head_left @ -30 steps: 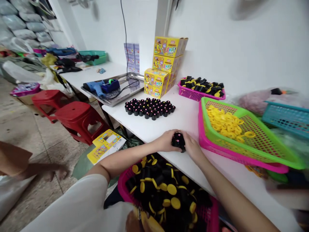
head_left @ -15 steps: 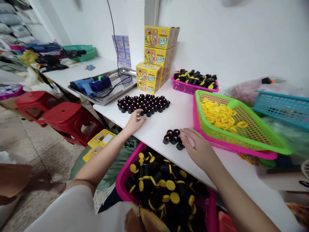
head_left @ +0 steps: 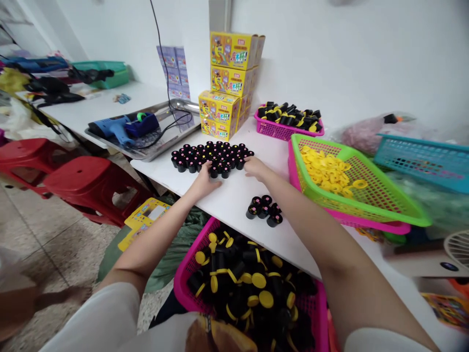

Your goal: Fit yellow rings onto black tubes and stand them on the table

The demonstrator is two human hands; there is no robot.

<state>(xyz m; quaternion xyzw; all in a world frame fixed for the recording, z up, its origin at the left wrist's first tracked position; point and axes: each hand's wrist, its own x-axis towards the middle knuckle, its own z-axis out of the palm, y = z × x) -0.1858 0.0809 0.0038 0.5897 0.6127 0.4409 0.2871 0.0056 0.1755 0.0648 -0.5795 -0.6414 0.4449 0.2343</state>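
Observation:
A large cluster of small black caps with pink dots (head_left: 210, 155) stands on the white table (head_left: 234, 195). My left hand (head_left: 205, 182) rests against its near edge, fingers curled round the front caps. At the cluster's right end my right hand (head_left: 254, 166) touches the caps with fingers bent. A small group of the same black caps (head_left: 264, 210) sits apart on the table, under my right forearm. In my lap a pink basket (head_left: 183, 281) holds several black pieces with yellow lids.
A green basket of yellow rings (head_left: 351, 188) sits inside a pink one at right. Behind are a pink basket of black pieces (head_left: 287, 120), stacked yellow boxes (head_left: 229, 85), a steel tray with a blue glue gun (head_left: 117, 129), a teal basket (head_left: 425, 159), and red stools (head_left: 88, 183) at left.
Both hands left the small group of caps near the table edge and reached forward to the large cluster, the left first, then the right. The camera view has shifted left.

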